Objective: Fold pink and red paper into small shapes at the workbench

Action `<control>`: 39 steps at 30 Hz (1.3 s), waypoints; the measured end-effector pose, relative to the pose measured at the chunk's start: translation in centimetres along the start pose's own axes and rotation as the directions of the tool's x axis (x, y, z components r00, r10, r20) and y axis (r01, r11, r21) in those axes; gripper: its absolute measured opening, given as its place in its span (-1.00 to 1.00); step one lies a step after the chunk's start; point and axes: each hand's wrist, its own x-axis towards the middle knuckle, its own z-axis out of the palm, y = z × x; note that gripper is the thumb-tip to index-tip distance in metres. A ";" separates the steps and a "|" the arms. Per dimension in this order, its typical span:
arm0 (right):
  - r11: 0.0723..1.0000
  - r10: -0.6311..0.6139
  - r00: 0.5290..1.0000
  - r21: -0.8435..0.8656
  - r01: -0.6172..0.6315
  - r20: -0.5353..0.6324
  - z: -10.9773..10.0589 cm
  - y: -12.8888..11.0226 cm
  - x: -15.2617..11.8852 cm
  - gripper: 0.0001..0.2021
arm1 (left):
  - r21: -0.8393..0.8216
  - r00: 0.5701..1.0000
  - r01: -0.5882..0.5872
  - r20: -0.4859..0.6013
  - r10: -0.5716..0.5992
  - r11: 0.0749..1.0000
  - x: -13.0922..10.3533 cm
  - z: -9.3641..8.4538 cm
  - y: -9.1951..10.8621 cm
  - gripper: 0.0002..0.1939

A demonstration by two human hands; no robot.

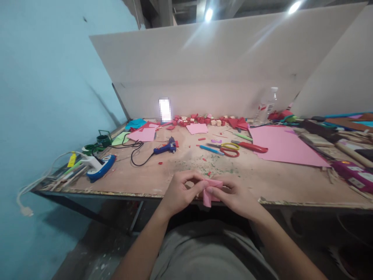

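Observation:
Folded pink paper (pixel 207 197) is pinched between my two hands at the table's front edge. My left hand (pixel 183 191) grips its left side with thumb and fingers. On the other side my right hand (pixel 234 193) presses its thumb onto the paper, fingers behind. Part of the paper is hidden by the fingers. Just beyond the hands, green and red scraps (pixel 215 165) are scattered on the wood. Farther on lie scissors (pixel 230 149) with yellow and red handles, a blue pen-like stick (pixel 211 150) and a red utility knife (pixel 253 147).
A blue glue gun (pixel 165 148) lies left of centre, its cord trailing toward a blue-and-white power strip (pixel 101 168). Large pink paper (pixel 284 146) covers the right side. Along the back stand a lit phone (pixel 165 110), small red blocks (pixel 198 119) and a plastic bottle (pixel 266 105).

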 end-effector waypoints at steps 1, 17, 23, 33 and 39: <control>1.000 0.009 1.000 0.008 -0.009 -0.003 0.0 -0.1 0.0 -0.71 | -0.002 1.000 0.001 0.001 -0.001 1.000 0.0 0.0 0.0 -0.80; 0.975 0.140 0.971 0.198 -0.101 -0.194 -0.7 1.1 0.6 -0.55 | 0.082 0.991 0.057 0.118 -0.067 0.995 0.5 0.6 0.8 -0.74; 0.974 0.132 0.973 0.205 -0.093 -0.189 -0.7 0.4 0.8 -0.60 | 0.136 0.992 0.040 0.111 -0.055 0.990 0.4 0.6 0.7 -0.74; 0.936 0.198 0.955 0.331 -0.119 -0.219 -0.5 0.8 1.0 -0.60 | 0.169 0.984 0.047 0.161 -0.074 0.984 0.7 0.7 0.8 -0.72; 0.926 0.220 0.940 0.358 -0.119 -0.259 -0.6 1.2 1.1 -0.62 | 0.170 0.985 0.074 0.139 -0.099 0.983 0.8 0.7 0.4 -0.70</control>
